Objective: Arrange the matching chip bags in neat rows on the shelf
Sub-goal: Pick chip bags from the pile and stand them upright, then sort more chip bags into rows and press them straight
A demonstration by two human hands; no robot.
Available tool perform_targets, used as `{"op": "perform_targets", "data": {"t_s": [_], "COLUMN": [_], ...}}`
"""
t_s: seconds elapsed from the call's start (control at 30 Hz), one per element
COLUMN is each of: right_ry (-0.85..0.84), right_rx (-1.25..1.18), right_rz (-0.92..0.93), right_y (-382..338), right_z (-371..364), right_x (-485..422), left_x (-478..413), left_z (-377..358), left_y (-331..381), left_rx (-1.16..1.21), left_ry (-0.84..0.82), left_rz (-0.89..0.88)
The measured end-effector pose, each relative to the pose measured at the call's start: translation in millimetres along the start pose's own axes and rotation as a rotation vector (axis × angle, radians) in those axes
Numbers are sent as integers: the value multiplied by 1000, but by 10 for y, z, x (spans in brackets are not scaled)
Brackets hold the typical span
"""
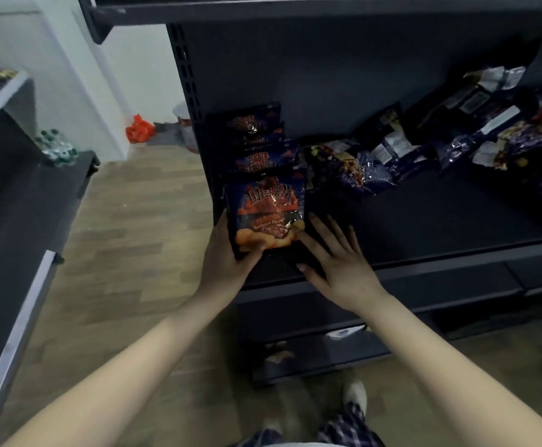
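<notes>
A dark blue chip bag with orange print stands upright at the front left of the dark shelf. My left hand grips its lower left edge. My right hand lies flat beside it with fingers spread, fingertips touching the bag's lower right corner. Behind the front bag stands a row of matching bags, one behind another toward the back panel. A loose pile of other blue bags lies jumbled across the shelf's middle and right.
Another heap of bags fills the back right of the shelf. A lower shelf holds a bag or two. A second dark shelving unit stands on the left. An orange bag lies on the wooden floor.
</notes>
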State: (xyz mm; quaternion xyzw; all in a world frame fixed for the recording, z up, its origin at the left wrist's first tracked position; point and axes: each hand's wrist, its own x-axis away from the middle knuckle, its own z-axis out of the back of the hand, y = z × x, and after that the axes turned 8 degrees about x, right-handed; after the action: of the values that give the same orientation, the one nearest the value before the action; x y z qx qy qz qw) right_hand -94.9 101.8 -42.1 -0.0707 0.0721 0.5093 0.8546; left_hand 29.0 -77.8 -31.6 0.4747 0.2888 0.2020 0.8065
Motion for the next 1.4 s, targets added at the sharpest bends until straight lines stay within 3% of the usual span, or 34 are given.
{"op": "perform_targets", "data": {"t_s": [0.3,0.43,0.57,0.7,0.8,1.03,1.17,1.3,1.4], "right_ry": [-12,-14,-28,-51,-70,-10,63,22,-2], "right_rx": [-108,-305,-337,-302,-214,-251,-362,-373,-359], "right_rz": [-36,-77,-81,-28,3,8,-5,-12,-27], "right_y": [-2,44,196,397,551,945,1244,1432,1486], "right_z": [15,74,152,253,305,465,568,595,595], "right_x": [-6,-67,-285,-635,-832,-1073,-1139,-1162,-1131], "left_x": [3,0,4,-55,-127,-352,-578,-928,-1183], "left_z": [-5,15,41,14,-125,-841,-1283,-1571,-1630], "left_y": [-37,45,216,625,979,1339,1141,898,813], "left_rx": [13,40,93,87,117,134,-118,-567,-718], "left_ry": [17,32,216,340,247,44,-45,-211,-271], "left_rz": [20,21,139,-140,-290,-225,-100,-31,32]}}
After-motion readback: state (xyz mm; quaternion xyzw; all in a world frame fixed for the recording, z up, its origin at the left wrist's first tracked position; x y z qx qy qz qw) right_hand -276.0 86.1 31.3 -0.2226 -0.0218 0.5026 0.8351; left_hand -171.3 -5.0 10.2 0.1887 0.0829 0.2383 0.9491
